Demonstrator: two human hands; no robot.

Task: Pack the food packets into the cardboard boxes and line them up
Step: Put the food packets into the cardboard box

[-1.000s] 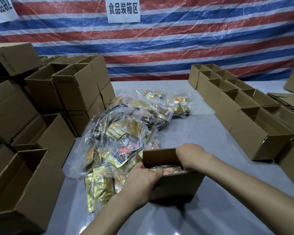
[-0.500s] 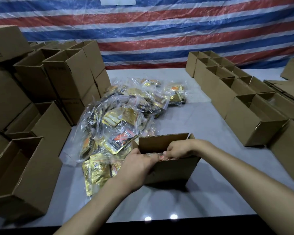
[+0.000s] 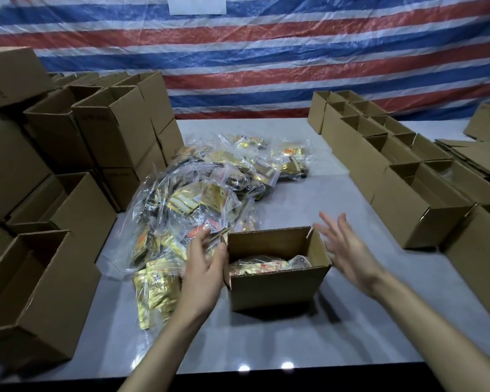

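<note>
Head view: an open box stands on the grey table, close to the middle of its near edge, mouth upward. Clear-bagged packets lie inside it, below the rim. The left hand lies along the box's left wall, against the cardboard, with its fingers straight and close together. Its fingertips reach the edge of the pile, and it grips nothing. The right hand hovers just beside the box's right wall and apart from it, palm toward the box. Its fingers are spread wide and blurred, and it holds nothing. The pile, gold, orange and black food packs in clear bags, spreads from the box's left side across the table's centre toward the far edge. Stacks of open cartons crowd the left edge from near corner to far corner. A row of open cartons, set side against side, runs along the right side from the far edge toward the near right corner. Flat cardboard lies beyond it at the right edge. A red, white and blue striped tarp hangs behind the far edge and carries a white sign at its top, the lettering cut off.
</note>
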